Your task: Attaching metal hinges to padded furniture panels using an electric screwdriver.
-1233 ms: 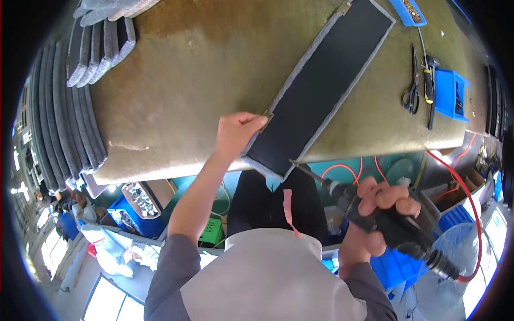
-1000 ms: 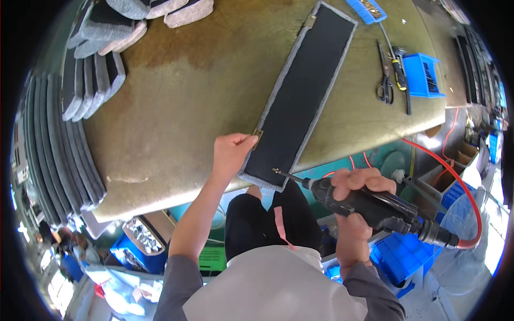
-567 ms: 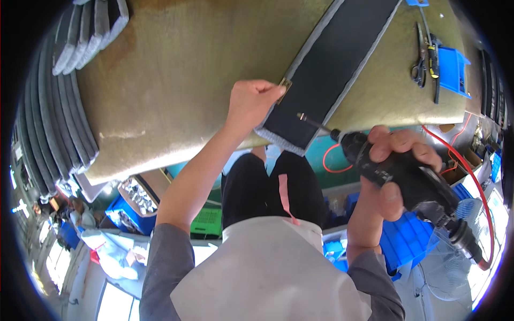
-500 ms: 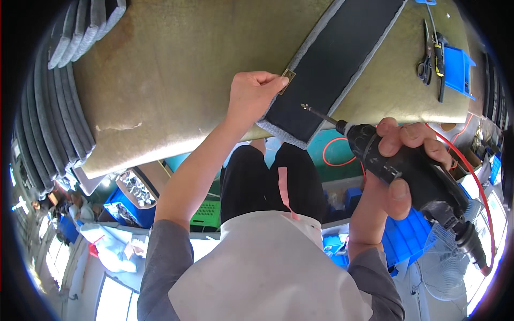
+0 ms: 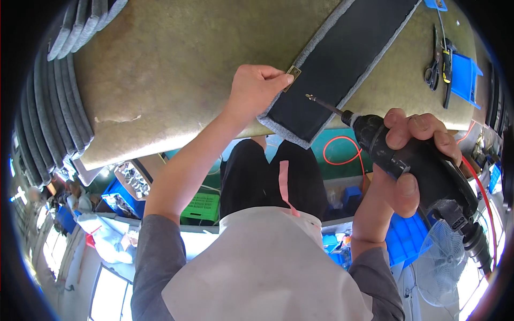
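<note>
My left hand [image 5: 259, 91] pinches a small brass-coloured metal plate [image 5: 293, 75] against the left edge of a long padded panel [image 5: 332, 64]. The panel has a black face and grey fabric wrapped round its rim; its near end reaches the table's front edge. In my right hand [image 5: 415, 144] is a black air screwdriver [image 5: 380, 140], with a red hose at its rear end. Its bit points up and left over the panel, and a small brass-coloured screw [image 5: 309, 97] appears to sit on the tip, apart from the plate.
Grey padded panels [image 5: 59, 112] are stacked at the table's left side. On the right lie black scissors [image 5: 432, 67], a yellow-and-black tool [image 5: 446, 65] and a blue bin [image 5: 465, 79]. Below the table are a green crate [image 5: 201, 207], a box of metal parts [image 5: 132, 181] and a fan [image 5: 441, 262].
The panel, table and tools appear slightly further right in view. The screwdriver, with the screw on its tip, has shifted a little up and right; my left hand still pinches the plate.
</note>
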A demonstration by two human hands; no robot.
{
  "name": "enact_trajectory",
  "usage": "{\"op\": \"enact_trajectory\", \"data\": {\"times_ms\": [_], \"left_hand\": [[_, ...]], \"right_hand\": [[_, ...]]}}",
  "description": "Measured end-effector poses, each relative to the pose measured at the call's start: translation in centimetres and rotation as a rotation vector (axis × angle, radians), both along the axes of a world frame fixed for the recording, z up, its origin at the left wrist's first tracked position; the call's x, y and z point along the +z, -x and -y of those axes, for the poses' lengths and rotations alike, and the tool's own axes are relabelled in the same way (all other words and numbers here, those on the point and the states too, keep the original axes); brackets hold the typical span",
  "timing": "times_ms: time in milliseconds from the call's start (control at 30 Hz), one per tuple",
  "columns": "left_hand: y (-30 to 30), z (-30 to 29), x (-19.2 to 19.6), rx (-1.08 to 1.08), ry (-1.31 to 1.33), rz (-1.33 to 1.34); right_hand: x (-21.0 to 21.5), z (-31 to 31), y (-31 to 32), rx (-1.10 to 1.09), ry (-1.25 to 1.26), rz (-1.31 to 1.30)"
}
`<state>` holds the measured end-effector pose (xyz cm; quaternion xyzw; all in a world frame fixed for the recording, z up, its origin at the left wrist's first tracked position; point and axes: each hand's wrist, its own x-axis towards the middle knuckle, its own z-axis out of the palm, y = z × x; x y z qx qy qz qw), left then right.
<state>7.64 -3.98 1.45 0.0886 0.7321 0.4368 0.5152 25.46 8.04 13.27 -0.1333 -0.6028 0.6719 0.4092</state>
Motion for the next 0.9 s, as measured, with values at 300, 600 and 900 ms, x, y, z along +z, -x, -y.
{"op": "enact_trajectory", "data": {"times_ms": [300,600,900], "left_hand": [[-3.4,1.0,-1.6,0.187,-0.126,-0.311],[-4.0,1.2,-2.1,0.25,-0.197,-0.425],[-3.9,1.3,-2.4,0.262,-0.208,-0.421]], "right_hand": [[-0.2,-0.4,0.9,0.05,-0.003,0.006],[-0.3,0.1,2.1,-0.016,-0.004,0.029],[-0.6,0.2,4.0,-0.038,-0.061,0.104]]}}
